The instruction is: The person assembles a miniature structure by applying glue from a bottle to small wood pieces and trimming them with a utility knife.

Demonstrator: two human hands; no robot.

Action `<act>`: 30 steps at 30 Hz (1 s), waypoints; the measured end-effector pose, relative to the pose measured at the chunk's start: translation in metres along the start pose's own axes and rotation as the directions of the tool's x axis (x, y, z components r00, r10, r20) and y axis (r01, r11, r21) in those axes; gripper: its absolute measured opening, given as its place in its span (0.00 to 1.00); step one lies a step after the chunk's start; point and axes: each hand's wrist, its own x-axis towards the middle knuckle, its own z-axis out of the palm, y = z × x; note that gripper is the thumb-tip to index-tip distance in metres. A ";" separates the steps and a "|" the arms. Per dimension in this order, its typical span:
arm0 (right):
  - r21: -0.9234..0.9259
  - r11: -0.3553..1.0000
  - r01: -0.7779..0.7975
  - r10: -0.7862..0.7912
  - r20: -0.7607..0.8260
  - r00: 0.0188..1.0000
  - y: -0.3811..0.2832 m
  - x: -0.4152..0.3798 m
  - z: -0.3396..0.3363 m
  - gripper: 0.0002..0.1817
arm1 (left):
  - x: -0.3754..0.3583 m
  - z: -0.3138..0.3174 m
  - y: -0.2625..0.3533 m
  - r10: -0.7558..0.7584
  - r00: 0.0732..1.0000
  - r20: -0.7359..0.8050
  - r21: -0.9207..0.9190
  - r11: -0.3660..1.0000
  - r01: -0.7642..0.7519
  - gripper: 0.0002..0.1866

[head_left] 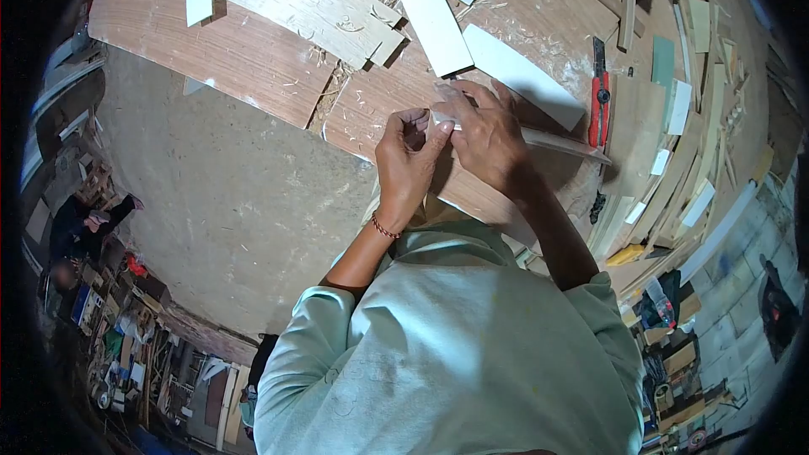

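Observation:
My left hand [406,160] and my right hand [489,139] meet over the near edge of the wooden workbench [278,76]. Between their fingertips is a small pale piece [445,120], mostly covered by the fingers; I cannot tell what it is. The left thumb presses against it, and the right fingers curl over its far side. A long thin wooden strip [565,147] runs out to the right from beneath my right hand. Close beyond the fingers lie a white-faced board strip [425,13] and another white panel piece [522,76].
A red-handled cutter [600,105] lies to the right. Pale planks [308,13] with wood shavings cover the back left. Many offcuts [704,118] stack along the right side. A person [84,223] is at the far left, beyond the concrete floor [227,194].

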 end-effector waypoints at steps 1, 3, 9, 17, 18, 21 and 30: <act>0.049 0.997 -0.052 0.052 0.007 0.999 -0.002 0.001 -0.004 0.22 | 0.000 0.000 -0.001 -0.008 1.000 0.002 -0.008 1.000 0.008 0.20; 0.097 0.990 -0.105 0.104 0.013 0.994 -0.001 0.000 -0.007 0.24 | 0.000 0.000 -0.002 -0.014 1.000 0.007 -0.014 1.000 0.014 0.20; 0.016 0.997 -0.076 0.073 0.116 0.991 -0.002 -0.002 -0.009 0.25 | -0.001 -0.001 0.004 0.001 1.000 0.023 0.003 1.000 -0.001 0.22; -0.051 0.985 -0.167 0.169 0.027 0.985 0.005 -0.015 -0.016 0.24 | 0.000 0.000 0.008 -0.006 1.000 0.026 -0.002 1.000 0.006 0.22; -0.050 0.984 -0.170 0.172 0.029 0.985 0.008 -0.019 -0.016 0.24 | -0.001 0.000 0.007 -0.009 1.000 0.028 -0.001 1.000 0.009 0.22; -0.016 0.987 -0.162 0.160 -0.077 0.984 0.020 -0.029 -0.013 0.26 | 0.001 0.000 0.008 -0.029 0.999 0.033 -0.002 1.000 0.029 0.22; -0.012 0.977 -0.212 0.213 0.008 0.977 0.015 -0.024 -0.023 0.30 | 0.000 -0.001 0.010 -0.032 0.998 0.049 0.021 0.999 0.031 0.22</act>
